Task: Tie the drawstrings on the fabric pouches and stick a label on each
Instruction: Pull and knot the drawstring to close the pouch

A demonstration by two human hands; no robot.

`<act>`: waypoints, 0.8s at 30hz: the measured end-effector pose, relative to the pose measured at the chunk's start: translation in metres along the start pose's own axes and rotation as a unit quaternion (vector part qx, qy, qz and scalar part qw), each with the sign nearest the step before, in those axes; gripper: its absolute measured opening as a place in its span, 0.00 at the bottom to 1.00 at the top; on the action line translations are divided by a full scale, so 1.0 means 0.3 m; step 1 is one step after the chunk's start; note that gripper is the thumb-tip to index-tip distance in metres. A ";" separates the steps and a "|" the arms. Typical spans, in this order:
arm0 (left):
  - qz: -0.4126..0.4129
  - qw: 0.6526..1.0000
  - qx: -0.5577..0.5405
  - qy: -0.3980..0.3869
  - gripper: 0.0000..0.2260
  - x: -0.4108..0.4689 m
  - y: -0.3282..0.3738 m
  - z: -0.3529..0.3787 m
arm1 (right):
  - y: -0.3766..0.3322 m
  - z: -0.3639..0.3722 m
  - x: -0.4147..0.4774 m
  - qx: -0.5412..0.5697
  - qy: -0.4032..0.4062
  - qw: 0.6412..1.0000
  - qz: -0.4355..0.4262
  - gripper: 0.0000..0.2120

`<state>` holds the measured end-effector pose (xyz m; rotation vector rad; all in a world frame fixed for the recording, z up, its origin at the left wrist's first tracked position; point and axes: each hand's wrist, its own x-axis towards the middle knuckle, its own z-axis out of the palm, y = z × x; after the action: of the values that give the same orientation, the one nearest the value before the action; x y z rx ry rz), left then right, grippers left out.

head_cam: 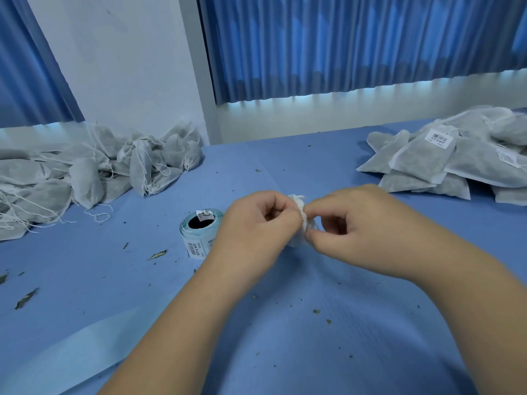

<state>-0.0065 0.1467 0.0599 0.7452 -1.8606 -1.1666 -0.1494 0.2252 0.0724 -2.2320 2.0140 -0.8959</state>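
Blue tabletop (313, 337): cloth-covered and strewn with dry leaf crumbs; a pale backing strip (85, 346) lies at the near left.
Left hand (256, 226): fingers (285, 215) curled, tips pinching the pouch's gathered mouth from the left.
Right hand (350, 223): curled likewise, pinching from the right; whether it has string or fabric cannot be told.
Pouch (298, 200): white non-woven fabric at mid-tabletop between both hands, mostly hidden by them.
Handling: probably light, soft and crushable. The thin strings likely slip, so take them close to the neck and pull evenly.
Label roll (199, 232): upright, just left of the left hand.
Untied pouches (85, 172): heaped far left, strings trailing.
Labelled pouches (456, 155): stacked far right.
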 end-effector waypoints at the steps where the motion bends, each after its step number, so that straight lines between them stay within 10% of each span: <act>1: 0.004 1.000 -0.001 0.011 0.06 0.002 -0.003 0.000 | 0.000 -0.001 0.003 0.016 0.021 1.000 -0.002 0.08; 6: 0.066 0.993 0.050 0.085 0.07 0.017 -0.025 -0.015 | 0.014 -0.008 0.019 0.131 0.110 0.985 0.023 0.03; 10: 0.077 0.987 0.141 -0.012 0.22 0.019 -0.062 -0.021 | 0.013 0.005 0.023 0.182 0.120 0.975 0.040 0.09; 24: 0.144 0.979 0.147 0.005 0.10 0.016 -0.057 -0.003 | -0.008 0.025 0.024 0.272 0.078 0.956 0.081 0.20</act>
<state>-0.0071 0.1356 0.0462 0.6111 -2.0773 -0.7122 -0.1440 0.2163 0.0700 -1.7211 1.6890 -1.4306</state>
